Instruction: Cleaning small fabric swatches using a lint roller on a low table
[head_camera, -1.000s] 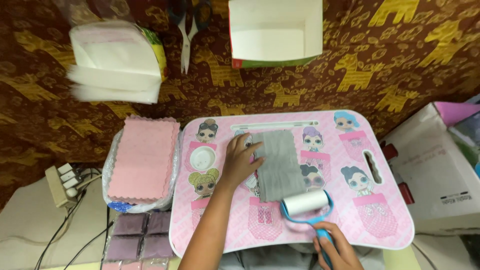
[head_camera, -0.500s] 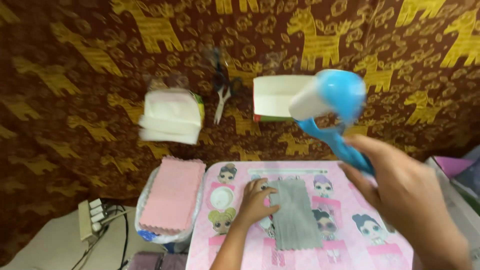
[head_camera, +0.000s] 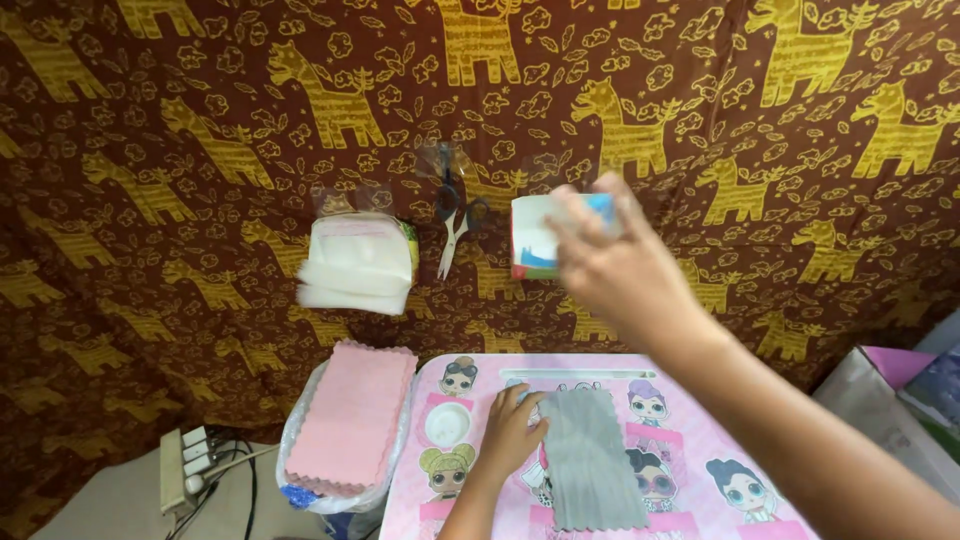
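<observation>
Keep the left hand (head_camera: 510, 435) spread flat, fingers open, pinning the grey cloth (head_camera: 590, 460) in the middle of the pink surface (head_camera: 500, 365) without wrinkling it. Steady the right hand (head_camera: 610, 260), raised well apart at the white box (head_camera: 530, 235) beside the scissors (head_camera: 455, 225) on the wall hanging. Cannot tell through the blur whether closed on anything.

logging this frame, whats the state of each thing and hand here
grey ribbed cloth: flat on the pink cartoon lap table, pinned at its left edge
left hand: flat, fingers spread on the cloth
right hand: raised, blurred, closed around a light-blue object
stack of pink scalloped cloths: piled in a bag
scissors: closed, on the patterned fabric
open white box: partly hidden
</observation>
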